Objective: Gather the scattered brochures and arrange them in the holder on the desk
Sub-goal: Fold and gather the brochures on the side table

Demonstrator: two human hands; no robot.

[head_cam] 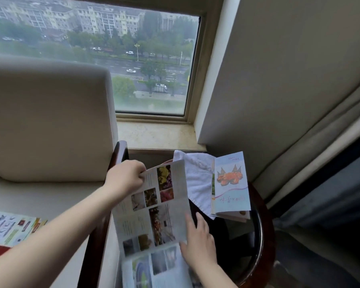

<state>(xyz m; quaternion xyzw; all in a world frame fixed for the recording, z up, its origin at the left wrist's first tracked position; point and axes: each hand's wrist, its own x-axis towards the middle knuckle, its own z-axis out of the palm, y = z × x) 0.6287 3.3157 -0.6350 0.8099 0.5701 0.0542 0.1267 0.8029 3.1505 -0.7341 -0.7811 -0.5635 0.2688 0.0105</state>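
1. We have the unfolded brochure (152, 208) between both hands: our left hand (125, 177) pinches its top left corner with fingers pressed together, and our right hand (197, 242) lies spread and flat against its right edge, low down.
2. The sheet hangs open over the gap between the armchair (46, 125) and the round dark tabletop (256, 235), with a lower panel folding away toward us.
3. To do this step well, we judge it best to close the sheet along its own creases before carrying it. The pinching hand should draw the top panel over while the flat hand guides the edge, so the corners meet and nothing crumples.
4. A second brochure (231, 183), with an orange picture on its cover, stands half open on the tabletop, resting partly on a white towel (195, 179).
5. More printed leaflets (10, 227) lie on the chair seat at the lower left, well apart from the tabletop.
6. The towel lies just beside and partly under our sheet, so a careless lift could drag it along.
7. No holder shows in this view, so we cannot tell where it stands.
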